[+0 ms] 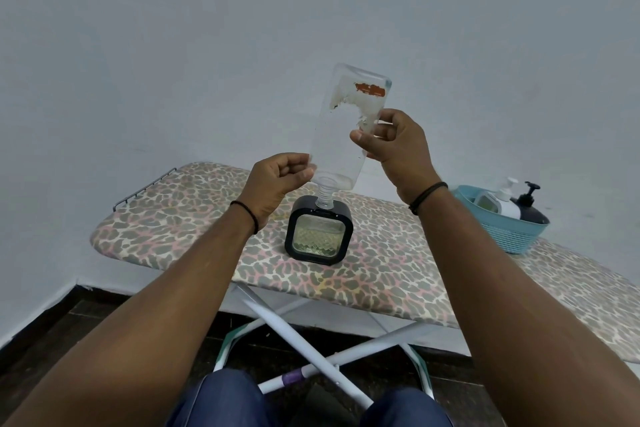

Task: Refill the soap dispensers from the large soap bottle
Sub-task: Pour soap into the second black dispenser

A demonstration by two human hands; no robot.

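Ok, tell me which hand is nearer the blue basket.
Right. The right hand grips the upturned bottle's upper side, closer to the blue basket; the left hand holds its neck end, farther away.

The soap dispenser (318,230) stands mid-way along the ironing board (381,274), with the large soap bottle (346,128) upended on its top. A basket (502,232) holding two pump bottles (516,199) sits to the right.

Clear large soap bottle (343,128) upended — neck in the black square dispenser (319,230) on the ironing board (398,270).
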